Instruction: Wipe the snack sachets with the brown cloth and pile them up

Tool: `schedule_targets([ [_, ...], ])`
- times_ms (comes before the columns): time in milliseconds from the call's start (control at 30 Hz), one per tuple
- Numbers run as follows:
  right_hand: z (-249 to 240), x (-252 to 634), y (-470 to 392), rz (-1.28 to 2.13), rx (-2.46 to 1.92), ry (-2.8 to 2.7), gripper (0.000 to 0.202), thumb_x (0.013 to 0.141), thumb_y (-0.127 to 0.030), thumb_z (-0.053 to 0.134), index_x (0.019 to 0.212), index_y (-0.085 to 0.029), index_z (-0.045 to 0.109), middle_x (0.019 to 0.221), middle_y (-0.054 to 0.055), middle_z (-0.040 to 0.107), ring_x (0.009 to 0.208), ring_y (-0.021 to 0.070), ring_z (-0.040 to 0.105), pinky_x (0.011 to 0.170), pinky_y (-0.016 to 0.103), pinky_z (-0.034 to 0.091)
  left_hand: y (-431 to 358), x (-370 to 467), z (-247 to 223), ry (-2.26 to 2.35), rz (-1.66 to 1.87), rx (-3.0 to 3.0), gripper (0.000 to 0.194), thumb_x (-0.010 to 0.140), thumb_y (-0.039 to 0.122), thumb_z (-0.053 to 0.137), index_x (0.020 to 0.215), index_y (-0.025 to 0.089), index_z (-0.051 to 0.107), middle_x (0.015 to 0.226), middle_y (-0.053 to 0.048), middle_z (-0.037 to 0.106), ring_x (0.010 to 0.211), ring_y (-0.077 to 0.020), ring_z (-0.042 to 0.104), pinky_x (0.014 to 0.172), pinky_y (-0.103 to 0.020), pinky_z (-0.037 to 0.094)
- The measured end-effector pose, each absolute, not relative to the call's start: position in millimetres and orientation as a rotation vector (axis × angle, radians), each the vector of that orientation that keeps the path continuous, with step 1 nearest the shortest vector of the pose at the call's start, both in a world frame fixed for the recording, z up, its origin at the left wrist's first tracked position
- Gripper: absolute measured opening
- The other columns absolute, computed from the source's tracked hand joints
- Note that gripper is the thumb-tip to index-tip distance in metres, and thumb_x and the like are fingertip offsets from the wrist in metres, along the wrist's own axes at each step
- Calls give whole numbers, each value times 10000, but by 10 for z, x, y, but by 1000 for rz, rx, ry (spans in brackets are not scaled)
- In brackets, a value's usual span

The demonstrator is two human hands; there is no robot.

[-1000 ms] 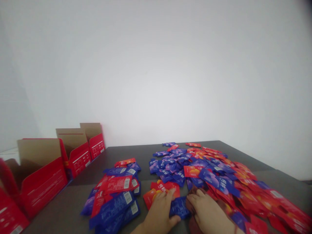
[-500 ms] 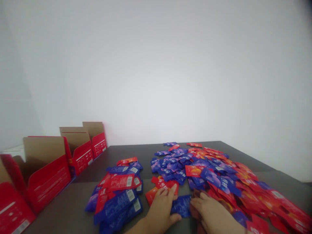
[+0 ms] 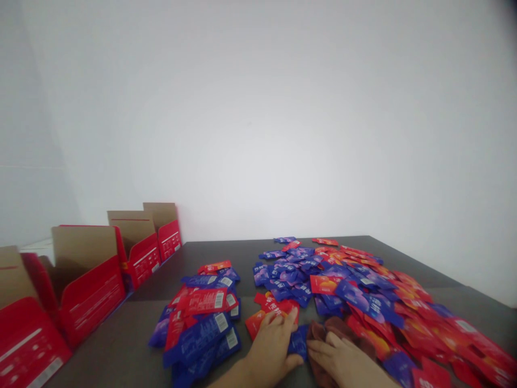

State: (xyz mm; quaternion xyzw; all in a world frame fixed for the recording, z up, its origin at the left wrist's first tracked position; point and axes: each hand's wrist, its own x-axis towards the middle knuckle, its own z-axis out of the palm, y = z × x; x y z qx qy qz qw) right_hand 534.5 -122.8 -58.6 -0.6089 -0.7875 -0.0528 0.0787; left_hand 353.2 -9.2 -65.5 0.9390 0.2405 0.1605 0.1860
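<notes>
My left hand (image 3: pixel 272 345) lies with its fingers stretched over a red-orange packet (image 3: pixel 258 323), its thumb spread out on a blue packet (image 3: pixel 298 343). That blue packet is partly hidden between my hands. My right hand (image 3: pixel 343 360) grips a bunched brown cloth (image 3: pixel 317 330) with bent fingers, and the cloth covers the right part of the blue packet. Just to the right of the cloth begins a large heap of red and purple-blue packets (image 3: pixel 367 302). Left of my left hand sits a smaller pile of red and blue packets (image 3: pixel 202 328), several with barcodes facing up.
Red cardboard boxes (image 3: pixel 95 302) with raised brown flaps stand in a row along the left side of the dark table (image 3: pixel 133 323). A white wall (image 3: pixel 258 134) rises behind the table's far edge.
My right hand has moved left with the brown cloth, covering more of the blue packet. More of the cloth shows. My left hand stays almost in place, and the view has shifted slightly.
</notes>
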Motion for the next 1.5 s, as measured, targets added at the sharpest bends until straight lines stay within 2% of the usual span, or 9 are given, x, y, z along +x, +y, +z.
schedule_targets([
  [133,-929,5562,-1212,-366,-2023,-2207,494,741,-55,411,1133,-189,680,1166,108,683,986,287,613,836,421,487,-167,3517,-600,692,456,2696,674,861,429,571,1450,188,348,1335,-57,567,1244,-242,442,1135,-384,181],
  [267,-1052,5542,-1165,-511,-1993,-2184,449,752,-98,466,1144,-173,673,1149,97,692,985,275,613,792,391,500,-218,3552,-650,746,453,2756,586,924,412,471,1440,155,370,1368,-104,529,1265,-257,430,1139,-406,184],
  [467,-1013,5432,-1143,-598,-1550,-2455,434,808,-163,494,1201,-303,615,1198,-41,676,905,188,620,750,307,486,-224,3575,-710,739,424,2787,641,918,406,493,1479,157,309,1380,-112,516,1270,-259,432,1155,-412,151],
  [567,-1023,5490,-1160,-617,-1700,-2367,450,777,-124,488,1184,-249,634,1192,19,679,944,211,620,768,321,485,-216,3561,-687,732,406,2777,653,913,405,499,1486,165,296,1381,-112,516,1266,-254,437,1155,-410,154],
  [800,-915,5525,-1059,-449,-2201,-2063,370,790,-10,389,890,-161,712,980,128,715,926,241,625,830,362,449,-192,3580,-643,752,373,2742,742,852,397,570,1495,177,272,1362,-102,533,1262,-265,436,1145,-420,175],
  [1033,-417,5187,-917,-143,-1940,-2354,302,817,-115,447,959,-215,695,997,63,711,984,237,589,869,363,415,-169,3568,-651,722,370,2727,772,838,378,566,1509,194,230,1390,-83,510,1267,-249,427,1157,-415,122],
  [1233,-573,5309,-1026,-145,-1850,-2365,344,817,-183,479,1054,-331,679,1096,21,700,1006,254,584,835,361,443,-117,3550,-695,690,383,2727,815,827,418,566,1512,167,204,1410,-103,487,1277,-254,414,1156,-426,104],
  [1367,-688,5415,-1044,-241,-2062,-2097,356,786,-151,483,1032,-296,695,1065,72,703,1009,289,592,848,390,443,-117,3551,-703,694,367,2748,827,834,448,557,1516,164,184,1396,-107,502,1289,-256,399,1151,-430,115],
  [1500,-626,5355,-934,-229,-2057,-2096,275,799,-152,466,908,-249,699,966,83,706,932,255,605,825,362,432,-121,3567,-685,720,339,2739,820,833,429,550,1518,168,182,1393,-96,504,1286,-247,400,1156,-412,109],
])
